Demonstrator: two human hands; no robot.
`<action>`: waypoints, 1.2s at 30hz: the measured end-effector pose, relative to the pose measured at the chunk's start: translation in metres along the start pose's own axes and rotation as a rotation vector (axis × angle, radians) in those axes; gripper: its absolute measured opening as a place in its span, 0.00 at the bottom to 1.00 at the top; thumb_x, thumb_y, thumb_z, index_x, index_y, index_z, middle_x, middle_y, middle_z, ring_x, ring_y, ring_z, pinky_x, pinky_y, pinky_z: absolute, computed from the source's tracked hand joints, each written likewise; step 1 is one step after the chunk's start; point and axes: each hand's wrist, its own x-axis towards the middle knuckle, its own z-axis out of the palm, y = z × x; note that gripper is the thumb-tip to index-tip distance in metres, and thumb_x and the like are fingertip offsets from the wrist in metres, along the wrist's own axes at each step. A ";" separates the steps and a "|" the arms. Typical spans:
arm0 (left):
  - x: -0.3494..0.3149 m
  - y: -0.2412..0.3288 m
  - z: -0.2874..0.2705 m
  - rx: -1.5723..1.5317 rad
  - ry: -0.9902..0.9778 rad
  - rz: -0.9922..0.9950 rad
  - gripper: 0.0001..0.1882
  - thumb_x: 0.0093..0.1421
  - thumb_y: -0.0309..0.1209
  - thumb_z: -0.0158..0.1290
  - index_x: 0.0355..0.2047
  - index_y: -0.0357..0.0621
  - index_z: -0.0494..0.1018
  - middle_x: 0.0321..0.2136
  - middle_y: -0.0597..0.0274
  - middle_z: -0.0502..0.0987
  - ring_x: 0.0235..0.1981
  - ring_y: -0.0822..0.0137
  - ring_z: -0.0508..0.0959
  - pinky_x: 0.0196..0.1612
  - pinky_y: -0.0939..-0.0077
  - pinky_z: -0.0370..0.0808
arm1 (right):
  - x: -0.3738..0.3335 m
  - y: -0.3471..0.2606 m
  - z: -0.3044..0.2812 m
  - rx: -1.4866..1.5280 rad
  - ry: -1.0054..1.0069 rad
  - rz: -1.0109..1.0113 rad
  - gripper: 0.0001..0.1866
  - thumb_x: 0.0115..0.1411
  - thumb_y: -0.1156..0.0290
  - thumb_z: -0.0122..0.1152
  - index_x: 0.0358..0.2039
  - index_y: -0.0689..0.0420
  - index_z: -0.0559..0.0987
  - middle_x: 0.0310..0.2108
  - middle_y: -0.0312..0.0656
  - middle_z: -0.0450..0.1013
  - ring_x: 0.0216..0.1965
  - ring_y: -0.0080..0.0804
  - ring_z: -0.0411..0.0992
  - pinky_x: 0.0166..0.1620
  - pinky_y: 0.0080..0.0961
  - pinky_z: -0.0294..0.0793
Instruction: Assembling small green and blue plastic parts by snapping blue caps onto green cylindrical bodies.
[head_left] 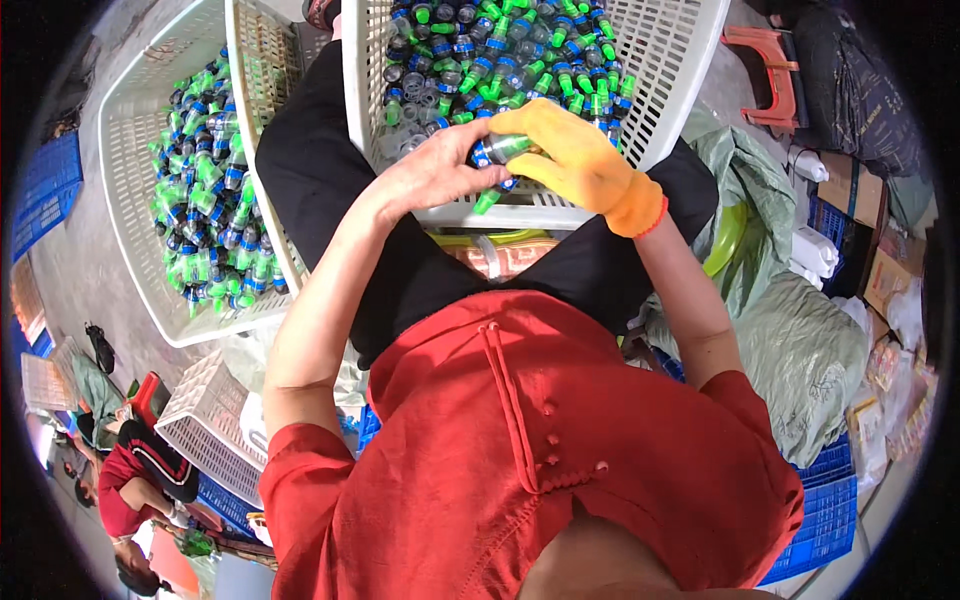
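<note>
Over the near edge of a white plastic crate (677, 95), both my hands meet around one small bottle (500, 150) with a blue label and a green top. My bare left hand (437, 170) grips its labelled end between thumb and fingers. On the green end, my right hand (570, 150) is closed, wearing a yellow knitted glove. Below the fingers, the green tip of another small bottle (487, 201) shows; whether a hand touches it I cannot tell. Inside the crate lie many similar small bottles (490, 65), plus some clear plastic cups or caps (408, 130) at its left side.
A second white crate (125, 215), to the left, holds more green-topped bottles (210, 200). A red plastic stool (765, 75) and black bag (855, 95) stand at far right. Green woven sacks (800, 350) lie beside me. Another person (135, 490) sits at lower left near stacked crates (215, 425).
</note>
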 end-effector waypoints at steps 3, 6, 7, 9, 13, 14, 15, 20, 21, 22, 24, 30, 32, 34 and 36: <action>0.017 0.003 -0.007 0.238 0.132 0.211 0.20 0.50 0.27 0.60 0.44 0.38 0.72 0.29 0.58 0.78 0.24 0.64 0.75 0.29 0.72 0.72 | 0.007 -0.002 -0.007 -0.266 0.082 -0.011 0.19 0.59 0.67 0.57 0.51 0.55 0.73 0.42 0.42 0.73 0.40 0.38 0.72 0.43 0.28 0.71; 0.040 0.018 -0.018 0.417 0.266 0.403 0.17 0.50 0.27 0.60 0.41 0.37 0.73 0.26 0.55 0.78 0.22 0.63 0.76 0.28 0.67 0.73 | 0.019 0.000 -0.015 -0.402 0.111 -0.021 0.19 0.58 0.65 0.58 0.50 0.55 0.73 0.43 0.42 0.73 0.42 0.38 0.73 0.44 0.28 0.71; 0.048 0.022 -0.022 0.413 0.270 0.404 0.17 0.50 0.27 0.60 0.41 0.37 0.73 0.26 0.55 0.78 0.22 0.63 0.76 0.28 0.67 0.73 | 0.022 0.001 -0.017 -0.450 0.119 -0.017 0.20 0.58 0.64 0.59 0.50 0.55 0.73 0.43 0.42 0.73 0.43 0.38 0.73 0.44 0.28 0.71; 0.060 0.028 -0.027 0.789 0.342 0.210 0.15 0.50 0.27 0.57 0.39 0.37 0.71 0.24 0.53 0.79 0.24 0.56 0.79 0.29 0.61 0.74 | 0.028 0.001 -0.020 -0.541 0.138 -0.007 0.22 0.57 0.62 0.60 0.50 0.55 0.73 0.45 0.43 0.74 0.45 0.38 0.73 0.45 0.27 0.71; 0.056 0.037 -0.019 1.010 0.500 0.274 0.08 0.55 0.31 0.52 0.31 0.39 0.69 0.23 0.51 0.79 0.23 0.50 0.79 0.27 0.58 0.75 | 0.035 -0.023 -0.024 -0.324 0.057 0.409 0.22 0.56 0.60 0.61 0.50 0.56 0.73 0.44 0.42 0.74 0.44 0.38 0.74 0.44 0.28 0.72; 0.057 0.037 -0.018 1.086 0.556 0.297 0.08 0.56 0.32 0.50 0.28 0.40 0.69 0.22 0.51 0.79 0.23 0.48 0.79 0.26 0.56 0.75 | 0.035 -0.023 -0.024 -0.248 0.030 0.541 0.23 0.55 0.60 0.61 0.49 0.56 0.73 0.44 0.42 0.75 0.44 0.38 0.74 0.44 0.29 0.72; 0.060 0.033 -0.018 1.086 0.554 0.296 0.08 0.56 0.32 0.50 0.28 0.40 0.69 0.22 0.51 0.79 0.23 0.48 0.79 0.26 0.56 0.75 | 0.035 -0.018 -0.025 -0.247 0.031 0.543 0.23 0.55 0.60 0.61 0.49 0.56 0.73 0.44 0.42 0.75 0.44 0.38 0.74 0.44 0.29 0.72; 0.098 -0.040 -0.022 1.089 0.427 0.064 0.06 0.58 0.30 0.47 0.31 0.40 0.67 0.22 0.51 0.79 0.24 0.51 0.79 0.26 0.57 0.75 | 0.022 0.039 -0.017 -0.383 0.259 0.195 0.20 0.56 0.67 0.61 0.50 0.55 0.74 0.33 0.39 0.74 0.26 0.28 0.69 0.31 0.20 0.69; 0.103 -0.061 -0.017 1.124 0.414 0.058 0.06 0.58 0.30 0.47 0.32 0.40 0.67 0.23 0.51 0.79 0.25 0.52 0.79 0.27 0.58 0.75 | 0.015 0.042 -0.014 -0.313 0.226 0.283 0.20 0.57 0.67 0.61 0.50 0.55 0.74 0.32 0.39 0.74 0.25 0.28 0.68 0.31 0.20 0.69; 0.106 -0.079 -0.014 1.161 0.401 0.052 0.06 0.58 0.30 0.47 0.32 0.40 0.67 0.25 0.52 0.79 0.26 0.52 0.80 0.27 0.59 0.75 | 0.010 0.043 -0.010 -0.242 0.193 0.369 0.19 0.57 0.67 0.60 0.50 0.55 0.74 0.31 0.38 0.74 0.25 0.27 0.68 0.31 0.19 0.68; 0.110 -0.107 -0.010 1.233 0.368 0.043 0.06 0.58 0.30 0.47 0.33 0.40 0.66 0.27 0.52 0.79 0.27 0.53 0.80 0.27 0.60 0.76 | -0.002 0.046 -0.001 -0.099 0.128 0.544 0.18 0.58 0.68 0.59 0.49 0.56 0.75 0.29 0.37 0.73 0.24 0.26 0.67 0.30 0.18 0.68; 0.064 -0.053 -0.052 0.207 0.478 -0.075 0.14 0.56 0.28 0.53 0.43 0.40 0.71 0.32 0.53 0.78 0.31 0.60 0.79 0.29 0.74 0.77 | -0.030 0.059 0.069 0.104 0.092 0.474 0.14 0.56 0.70 0.58 0.43 0.59 0.77 0.29 0.37 0.73 0.26 0.27 0.68 0.32 0.21 0.68; 0.033 -0.033 -0.058 -0.172 0.480 -0.143 0.16 0.57 0.25 0.53 0.46 0.39 0.71 0.31 0.53 0.77 0.32 0.63 0.79 0.30 0.78 0.77 | -0.015 0.058 0.094 0.016 0.087 0.390 0.14 0.55 0.71 0.58 0.43 0.58 0.77 0.29 0.36 0.73 0.26 0.29 0.68 0.33 0.23 0.68; 0.008 -0.016 -0.050 -0.683 0.432 -0.104 0.19 0.60 0.26 0.52 0.51 0.36 0.68 0.35 0.54 0.76 0.34 0.66 0.80 0.30 0.78 0.77 | -0.006 0.060 0.114 -0.231 0.167 0.220 0.14 0.52 0.70 0.60 0.40 0.56 0.78 0.30 0.37 0.73 0.28 0.34 0.69 0.36 0.27 0.69; -0.012 -0.007 -0.031 -0.815 0.491 -0.098 0.18 0.59 0.25 0.52 0.50 0.33 0.69 0.34 0.52 0.76 0.34 0.66 0.80 0.29 0.82 0.75 | 0.000 0.066 0.124 -0.288 0.131 0.204 0.14 0.51 0.68 0.60 0.39 0.55 0.77 0.31 0.38 0.72 0.29 0.36 0.70 0.36 0.28 0.69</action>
